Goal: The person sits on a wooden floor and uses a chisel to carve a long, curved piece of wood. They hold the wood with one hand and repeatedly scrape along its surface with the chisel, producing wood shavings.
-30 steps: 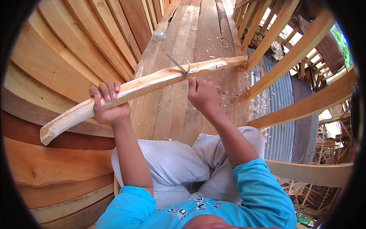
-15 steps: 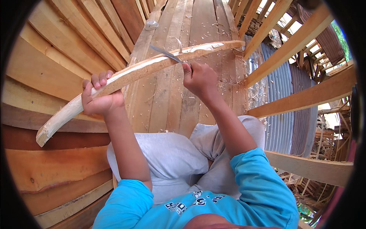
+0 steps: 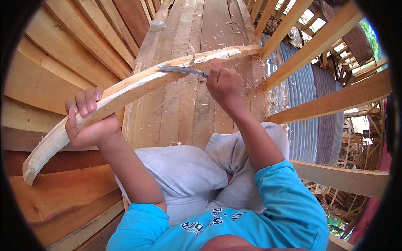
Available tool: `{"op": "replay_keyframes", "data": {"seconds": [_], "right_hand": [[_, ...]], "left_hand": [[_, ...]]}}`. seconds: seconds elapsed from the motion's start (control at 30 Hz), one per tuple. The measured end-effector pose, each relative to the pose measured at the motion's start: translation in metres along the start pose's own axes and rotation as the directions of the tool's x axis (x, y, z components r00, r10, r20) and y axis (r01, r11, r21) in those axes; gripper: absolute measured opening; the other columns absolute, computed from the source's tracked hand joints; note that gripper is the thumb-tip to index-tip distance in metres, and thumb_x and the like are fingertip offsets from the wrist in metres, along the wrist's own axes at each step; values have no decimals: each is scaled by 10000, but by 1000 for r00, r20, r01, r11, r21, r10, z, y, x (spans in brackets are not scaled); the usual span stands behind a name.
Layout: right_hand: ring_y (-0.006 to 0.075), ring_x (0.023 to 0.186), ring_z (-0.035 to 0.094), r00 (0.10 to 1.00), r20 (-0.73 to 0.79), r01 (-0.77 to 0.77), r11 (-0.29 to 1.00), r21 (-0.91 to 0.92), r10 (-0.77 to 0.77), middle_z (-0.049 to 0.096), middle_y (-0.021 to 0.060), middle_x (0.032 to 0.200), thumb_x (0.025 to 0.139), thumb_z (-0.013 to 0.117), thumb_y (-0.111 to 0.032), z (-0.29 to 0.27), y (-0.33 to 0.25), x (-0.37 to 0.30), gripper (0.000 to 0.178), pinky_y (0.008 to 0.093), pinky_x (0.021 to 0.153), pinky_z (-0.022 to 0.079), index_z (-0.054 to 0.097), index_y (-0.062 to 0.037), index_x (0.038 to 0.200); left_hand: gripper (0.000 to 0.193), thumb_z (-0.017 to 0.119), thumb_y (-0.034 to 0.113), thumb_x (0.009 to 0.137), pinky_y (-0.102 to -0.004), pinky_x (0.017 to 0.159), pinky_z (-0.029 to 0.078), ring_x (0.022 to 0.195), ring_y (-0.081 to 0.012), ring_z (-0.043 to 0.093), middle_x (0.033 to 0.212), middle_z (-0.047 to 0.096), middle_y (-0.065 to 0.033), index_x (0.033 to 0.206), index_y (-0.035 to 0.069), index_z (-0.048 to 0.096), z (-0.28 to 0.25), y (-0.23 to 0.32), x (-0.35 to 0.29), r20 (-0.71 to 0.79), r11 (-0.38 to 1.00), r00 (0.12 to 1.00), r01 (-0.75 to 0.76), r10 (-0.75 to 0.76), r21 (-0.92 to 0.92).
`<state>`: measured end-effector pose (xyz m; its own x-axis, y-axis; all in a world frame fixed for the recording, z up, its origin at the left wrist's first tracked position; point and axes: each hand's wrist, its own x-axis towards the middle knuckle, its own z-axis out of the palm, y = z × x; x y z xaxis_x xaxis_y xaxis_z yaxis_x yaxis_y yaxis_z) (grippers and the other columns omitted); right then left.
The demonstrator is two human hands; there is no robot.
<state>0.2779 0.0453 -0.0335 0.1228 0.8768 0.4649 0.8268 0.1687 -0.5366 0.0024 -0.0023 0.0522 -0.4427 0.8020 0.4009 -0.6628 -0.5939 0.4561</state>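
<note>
A long curved strip of wood (image 3: 138, 85) slants across my front, its far end up at the right by the rail and its near end low at the left. My left hand (image 3: 92, 115) is wrapped round its lower part, fingers over the top edge. In my right hand (image 3: 225, 83) is a knife (image 3: 182, 70), its grip hidden in my closed fist. The blade points left and lies against the near edge of the strip, around its middle. Pale, freshly cut wood shows along the upper face, and a thin curled shaving (image 3: 192, 54) stands up from it.
Plank flooring (image 3: 184, 113) strewn with shavings stretches ahead. Boards (image 3: 63, 71) lean along the left. Wooden rails (image 3: 331, 98) run up the right side, with corrugated metal sheets (image 3: 301, 104) beyond. A small pale, clear object (image 3: 158, 26) sits far ahead on the planks.
The strip has shifted down and left with my left hand. The knife blade has turned flatter and now rests lower along the strip's near edge.
</note>
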Motion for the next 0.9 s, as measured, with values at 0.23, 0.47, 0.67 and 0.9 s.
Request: {"op": "replay_keyframes", "data": {"seconds": [0.23,0.47,0.67,0.9], "right_hand": [[449,541,606,1000,4,10,1000,-13,-10,595,244,570,1008,325,-277,-6,-42,-14,599,541,586,493,636,7,582],[476,618,632,986,-16,-167,981,-99,166,614,272,609,999,327,-300,-16,-29,-8,613,550,669,516,660,37,610],[484,632,638,969,10,-247,965,-83,249,612,293,624,999,336,-309,-22,-33,-1,603,568,653,503,674,42,644],[463,604,637,956,-111,-278,959,-59,270,611,282,615,986,365,-305,-20,-19,7,587,553,627,501,652,42,609]], "left_hand": [[125,541,193,782,-324,679,381,576,-115,409,599,403,26,745,175,423,16,1,-14,143,998,988,-60,61,-12],[89,527,164,767,-341,673,387,569,-136,419,593,406,4,768,173,439,24,-23,-21,78,996,993,-90,90,1],[107,548,186,734,-334,706,380,591,-125,405,602,396,18,727,179,441,31,-25,-27,36,997,997,-68,66,41],[102,537,153,739,-343,712,390,602,-130,424,612,405,9,754,167,437,47,-32,-35,93,996,993,-80,77,28]]}}
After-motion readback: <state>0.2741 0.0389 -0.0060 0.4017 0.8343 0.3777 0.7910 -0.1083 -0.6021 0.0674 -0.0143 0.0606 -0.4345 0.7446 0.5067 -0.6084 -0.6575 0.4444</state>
